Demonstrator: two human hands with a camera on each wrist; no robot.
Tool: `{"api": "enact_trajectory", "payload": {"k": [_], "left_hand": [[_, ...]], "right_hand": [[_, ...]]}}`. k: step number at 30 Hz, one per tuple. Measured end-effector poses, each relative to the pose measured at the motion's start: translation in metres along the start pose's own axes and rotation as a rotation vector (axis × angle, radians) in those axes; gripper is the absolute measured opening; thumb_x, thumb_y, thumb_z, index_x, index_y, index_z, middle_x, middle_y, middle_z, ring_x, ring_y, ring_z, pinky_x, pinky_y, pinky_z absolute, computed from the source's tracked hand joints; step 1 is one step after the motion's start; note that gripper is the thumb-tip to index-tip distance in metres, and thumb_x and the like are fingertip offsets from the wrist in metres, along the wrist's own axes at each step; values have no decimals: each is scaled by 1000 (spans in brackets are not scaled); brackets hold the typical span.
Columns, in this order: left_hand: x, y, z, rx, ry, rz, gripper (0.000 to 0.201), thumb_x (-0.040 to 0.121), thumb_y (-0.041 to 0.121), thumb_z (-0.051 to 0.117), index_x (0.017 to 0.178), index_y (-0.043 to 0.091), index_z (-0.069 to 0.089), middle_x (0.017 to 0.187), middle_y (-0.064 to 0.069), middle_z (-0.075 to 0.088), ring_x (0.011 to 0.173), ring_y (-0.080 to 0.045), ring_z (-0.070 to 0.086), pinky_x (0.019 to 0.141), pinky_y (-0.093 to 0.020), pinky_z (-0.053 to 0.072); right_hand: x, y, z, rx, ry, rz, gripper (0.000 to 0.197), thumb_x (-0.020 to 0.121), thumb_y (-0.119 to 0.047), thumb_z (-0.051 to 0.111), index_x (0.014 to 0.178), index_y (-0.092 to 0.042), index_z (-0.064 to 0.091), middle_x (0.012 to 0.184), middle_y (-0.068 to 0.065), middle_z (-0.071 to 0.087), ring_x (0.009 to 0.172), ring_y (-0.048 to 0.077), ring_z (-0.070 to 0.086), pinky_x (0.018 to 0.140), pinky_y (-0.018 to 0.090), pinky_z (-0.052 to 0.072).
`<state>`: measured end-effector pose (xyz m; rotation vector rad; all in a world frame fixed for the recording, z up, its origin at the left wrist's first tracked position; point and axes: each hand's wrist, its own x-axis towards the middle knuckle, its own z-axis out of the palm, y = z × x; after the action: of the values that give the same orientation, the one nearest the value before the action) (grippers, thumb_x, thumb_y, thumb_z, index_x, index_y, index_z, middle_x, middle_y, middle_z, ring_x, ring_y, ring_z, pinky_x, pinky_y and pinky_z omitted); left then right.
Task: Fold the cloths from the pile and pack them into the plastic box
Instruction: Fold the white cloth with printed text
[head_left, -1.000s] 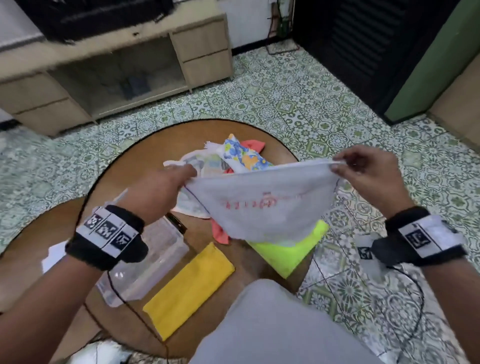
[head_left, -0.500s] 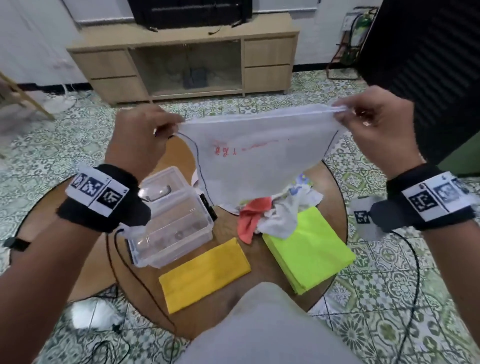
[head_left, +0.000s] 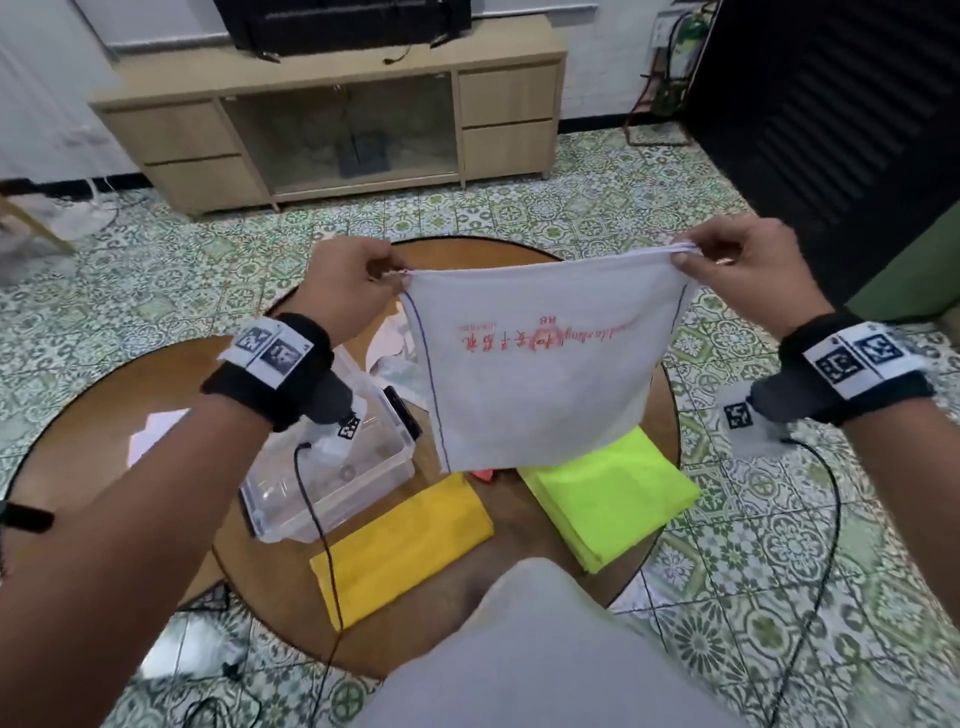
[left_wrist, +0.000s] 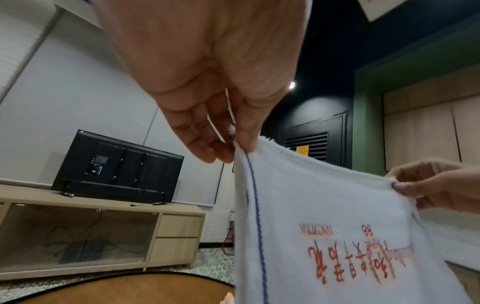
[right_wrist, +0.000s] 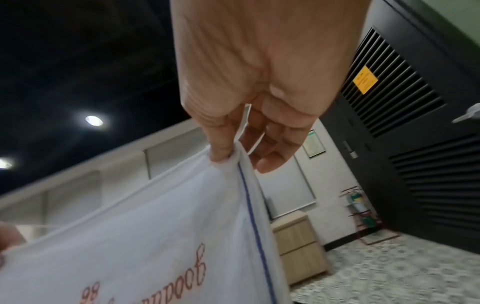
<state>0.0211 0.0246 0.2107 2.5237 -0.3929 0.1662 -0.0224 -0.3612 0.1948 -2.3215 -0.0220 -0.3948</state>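
Note:
A white cloth (head_left: 540, 374) with red print and blue side stripes hangs stretched in the air over the round table (head_left: 488, 260). My left hand (head_left: 353, 280) pinches its top left corner, my right hand (head_left: 727, 260) its top right corner. The wrist views show each pinch close up: left hand (left_wrist: 228, 144), right hand (right_wrist: 233, 152), white cloth (left_wrist: 337, 226) (right_wrist: 155, 236). A clear plastic box (head_left: 332, 467) stands open on the table under my left wrist. A folded yellow cloth (head_left: 400, 545) and a folded neon-green cloth (head_left: 613, 499) lie in front. The pile is mostly hidden behind the held cloth.
A second round table (head_left: 104, 415) stands at the left with white paper (head_left: 156, 436) on it. Black cables (head_left: 322, 545) trail from both wrists. A wooden TV cabinet (head_left: 332, 119) stands against the far wall. My knee (head_left: 545, 649) is at the front edge.
Both hands have lifted the white cloth up from the pile and spread it flat between them. The head view has swung up towards the TV cabinet.

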Motion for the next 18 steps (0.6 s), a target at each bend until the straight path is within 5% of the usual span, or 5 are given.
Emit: {"api": "enact_trajectory", "payload": {"k": [3,7,10,14,18], "left_hand": [[24,14,17,1,-33,-17,10,87,15,69,95,12,75,87,-11,71,82,-23,64,73,-26,48],[27,27,15,-98,21,34,11,84,14,72,95,17,74,89,-7,72,84,-19,65,75,-25,50],[4,31,7,-182,-16,87,11,83,12,74,94,15,74,88,-1,72,83,-16,67,80,-34,57],[-49,26,18,-263,-190,37,13,78,7,78,84,19,74,82,9,71,72,0,65,68,-13,52],[-102,-11,63,-262,-484,16,36,72,2,82,82,35,72,83,18,71,77,-4,66,73,-24,54]], "right_hand": [[9,12,-12,-36,57,69,16,87,-15,71,101,-9,72,96,16,71,74,2,58,70,8,47],[-11,5,-46,52,128,103,20,84,-21,75,104,-21,72,95,4,71,81,8,62,82,29,53],[-52,-7,-62,92,119,116,22,84,-18,75,105,-20,70,99,4,70,90,15,65,84,29,55],[-122,-8,-59,55,0,140,22,81,-16,73,103,-15,69,97,-3,69,86,11,66,79,18,56],[-188,14,-36,50,-170,174,18,80,-37,73,93,-25,72,94,-14,68,82,7,64,73,15,52]]}}
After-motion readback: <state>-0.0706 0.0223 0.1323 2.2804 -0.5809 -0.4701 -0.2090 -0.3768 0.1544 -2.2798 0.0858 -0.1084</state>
